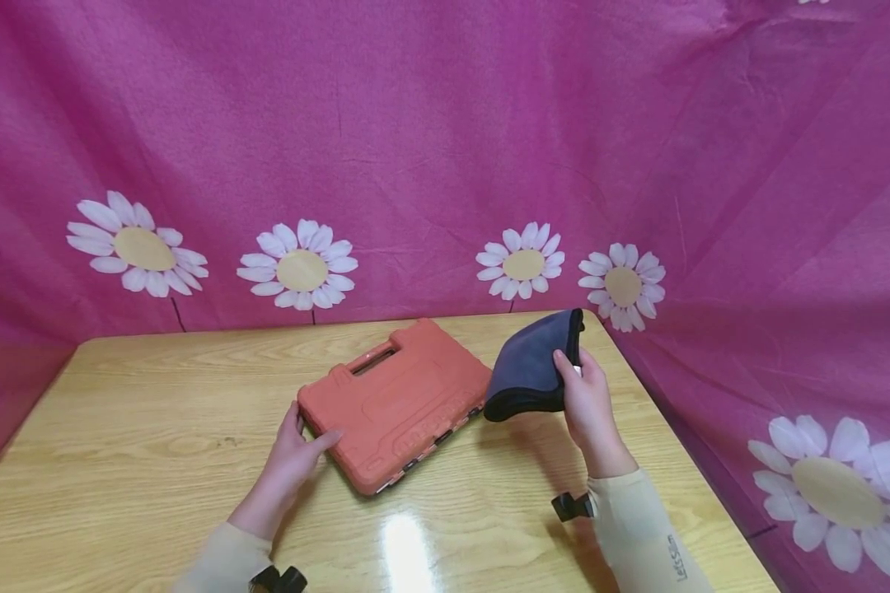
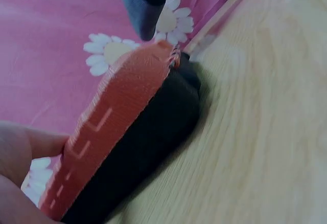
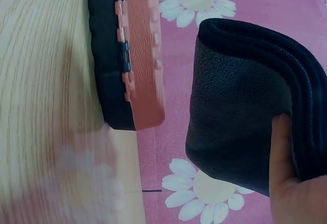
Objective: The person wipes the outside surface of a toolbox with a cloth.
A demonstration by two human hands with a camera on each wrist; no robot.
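A: Quick q: where's the case [image 1: 404,395]?
B: Mid-frame on the desk [image 1: 156,428], set at a slant, far corner close to the desk's back edge. Can't tell if it's 100% flat.
A: L hand [image 1: 292,453]?
B: Clamped on the case's lower-left corner, thumb on top, other fingers down the side.
A: And the R hand [image 1: 587,399]?
B: Right of centre, fingers pinched on the folded cloth [image 1: 530,366], thumb on the near face; the rest are mostly hidden behind. Cloth's up off the desk, just beside the case's right corner, w/ a gap btwn them in the right wrist view.
A: OK, risks?
B: #1, IMO: cloth unfolds. It's only held near one edge, so a loose pinch could let the layers slip.
A: Case?
B: Held at one corner only, so a hard push there could swivel it or send it toward the back edge. Desk looks smooth, which prob. won't help.
A: Clips [image 1: 430,449]?
B: Along the lower-right side. Can't tell if they're all fastened; if one isn't, lifting by the corner might pop the lid. Cloth could also snag on them if it swings low, b/c they're on the near side.
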